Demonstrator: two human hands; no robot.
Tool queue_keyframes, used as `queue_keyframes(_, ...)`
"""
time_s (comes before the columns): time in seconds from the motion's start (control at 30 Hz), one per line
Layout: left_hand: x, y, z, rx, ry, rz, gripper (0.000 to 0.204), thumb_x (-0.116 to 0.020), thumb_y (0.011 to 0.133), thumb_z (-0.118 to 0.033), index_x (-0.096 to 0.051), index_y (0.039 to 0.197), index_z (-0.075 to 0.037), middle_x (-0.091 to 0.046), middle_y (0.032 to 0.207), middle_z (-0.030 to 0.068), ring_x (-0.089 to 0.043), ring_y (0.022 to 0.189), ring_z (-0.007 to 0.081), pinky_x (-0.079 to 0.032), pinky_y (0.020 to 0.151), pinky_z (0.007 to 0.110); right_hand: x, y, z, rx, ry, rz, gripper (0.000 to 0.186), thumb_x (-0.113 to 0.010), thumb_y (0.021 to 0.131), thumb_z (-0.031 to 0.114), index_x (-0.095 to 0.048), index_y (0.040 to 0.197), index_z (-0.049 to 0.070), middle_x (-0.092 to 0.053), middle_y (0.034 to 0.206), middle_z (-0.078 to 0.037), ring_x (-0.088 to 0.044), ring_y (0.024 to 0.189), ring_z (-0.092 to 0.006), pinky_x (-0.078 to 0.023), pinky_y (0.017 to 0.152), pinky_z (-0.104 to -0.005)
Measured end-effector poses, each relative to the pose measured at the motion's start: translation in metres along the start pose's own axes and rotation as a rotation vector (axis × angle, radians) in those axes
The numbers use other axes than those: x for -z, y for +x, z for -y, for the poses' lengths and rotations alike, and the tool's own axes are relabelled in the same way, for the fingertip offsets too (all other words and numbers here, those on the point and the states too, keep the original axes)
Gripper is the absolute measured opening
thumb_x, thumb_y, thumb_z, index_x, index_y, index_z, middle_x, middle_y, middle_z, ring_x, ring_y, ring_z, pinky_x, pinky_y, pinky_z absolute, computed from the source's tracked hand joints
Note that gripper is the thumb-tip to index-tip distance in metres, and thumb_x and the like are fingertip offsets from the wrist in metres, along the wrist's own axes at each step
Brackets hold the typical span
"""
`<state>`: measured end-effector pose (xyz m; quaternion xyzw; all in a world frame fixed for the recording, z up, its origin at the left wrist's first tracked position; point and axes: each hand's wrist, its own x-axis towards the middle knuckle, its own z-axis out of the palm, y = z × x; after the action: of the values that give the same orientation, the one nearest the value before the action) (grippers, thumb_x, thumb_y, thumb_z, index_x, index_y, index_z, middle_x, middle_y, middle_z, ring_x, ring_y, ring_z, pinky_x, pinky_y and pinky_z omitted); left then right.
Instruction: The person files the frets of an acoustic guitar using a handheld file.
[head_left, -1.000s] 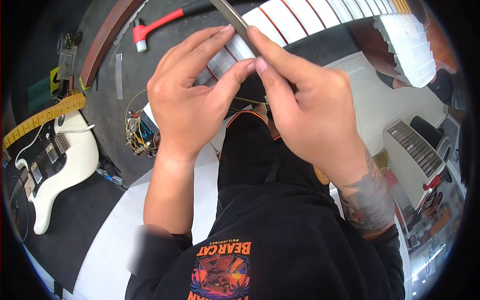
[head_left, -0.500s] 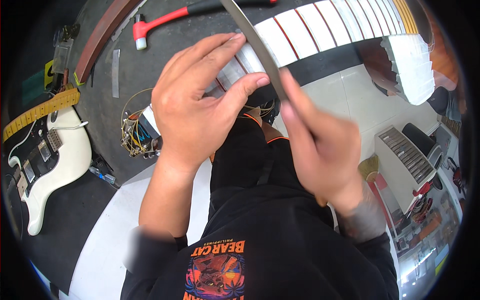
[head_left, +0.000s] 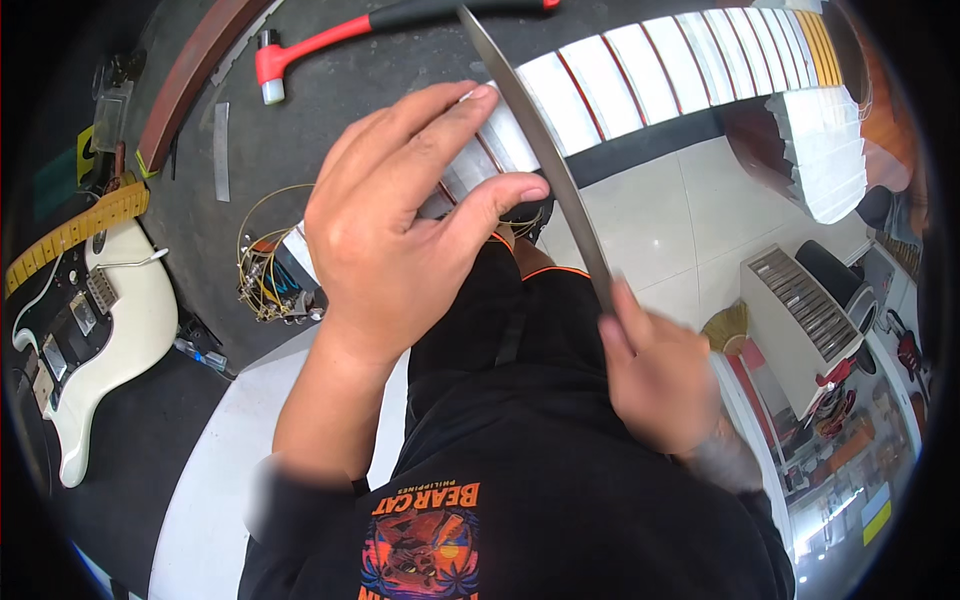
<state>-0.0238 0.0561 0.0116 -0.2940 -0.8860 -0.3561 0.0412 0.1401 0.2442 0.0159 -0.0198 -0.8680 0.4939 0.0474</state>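
Observation:
A guitar neck (head_left: 625,80), covered in white tape with dark bare strips across it at the frets, runs from beside my left hand to the upper right. My left hand (head_left: 385,225) is closed around its left part, fingers over the far side and thumb on the near edge. A long flat grey metal file (head_left: 549,150) lies slantwise across the neck, just right of my left fingertips. My right hand (head_left: 660,385), slightly blurred, grips the file's near end, in front of my body and off the neck. Any handle is hidden in that hand.
A red and black mallet (head_left: 320,45) lies on the dark bench beyond the neck. A thin metal strip (head_left: 221,150), coiled strings (head_left: 262,270) and a white electric guitar (head_left: 130,310) are at left. A slotted box (head_left: 800,300) stands at right above the tiled floor (head_left: 650,220).
My right hand has drawn back toward my body, pulling the file across the neck, so more of its blade shows. My left hand keeps its hold on the neck.

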Motion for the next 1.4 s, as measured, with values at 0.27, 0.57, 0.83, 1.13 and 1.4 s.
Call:
queue_keyframes(0.27,0.0,-0.003,0.003,0.012,0.006,-0.033,0.052,-0.093,0.069,-0.015,-0.077,0.117,-0.003,-0.076,0.115,0.0143,-0.072,0.105,0.0257,-0.054,0.092,0.033,-0.008,0.084,0.016,-0.047,0.023,-0.019,0.04,-0.066,0.095,0.0,-0.066,0.135,0.001,-0.063,0.066,-0.008,-0.05,0.055,-0.0058,-0.043,0.055,-0.0236)
queue_keyframes(0.57,-0.007,-0.003,0.002,-0.043,0.004,-0.104,0.045,-0.093,0.07,-0.014,-0.078,0.111,-0.002,-0.076,0.113,0.014,-0.073,0.101,0.0254,-0.055,0.089,0.034,0.035,-0.027,0.024,0.024,-0.338,0.103,0.053,-0.076,0.078,-0.01,-0.069,0.13,0.001,-0.05,0.059,-0.004,-0.049,0.045,-0.0174,-0.042,0.044,-0.0328)
queue_keyframes(0.83,-0.008,-0.009,0.004,-0.047,0.043,-0.131,0.038,-0.091,0.071,-0.016,-0.081,0.107,-0.009,-0.076,0.11,0.011,-0.072,0.096,0.0251,-0.056,0.084,0.033,0.022,-0.057,0.027,0.063,-0.47,0.078,0.058,-0.076,0.075,-0.01,-0.067,0.131,0.0,-0.052,0.065,-0.004,-0.049,0.046,-0.0174,-0.042,0.043,-0.0344)
queue_keyframes(1.13,-0.011,-0.011,0.003,-0.013,0.029,-0.167,0.037,-0.09,0.071,-0.021,-0.082,0.106,-0.011,-0.076,0.11,0.0097,-0.071,0.096,0.0258,-0.056,0.084,0.035,-0.012,0.052,0.03,0.107,-0.645,0.084,0.052,-0.073,0.088,-0.004,-0.064,0.138,0.004,-0.055,0.062,-0.009,-0.052,0.05,-0.0218,-0.046,0.052,-0.032)
queue_keyframes(1.4,-0.019,-0.011,0.008,-0.075,-0.015,-0.279,0.037,-0.089,0.07,-0.02,-0.081,0.105,-0.011,-0.076,0.108,0.0083,-0.07,0.092,0.0254,-0.055,0.08,0.034,0.007,-0.027,0.021,0.15,-0.663,0.07,0.059,-0.073,0.081,-0.007,-0.062,0.139,0.001,-0.046,0.06,-0.003,-0.05,0.047,-0.0192,-0.043,0.045,-0.0363)
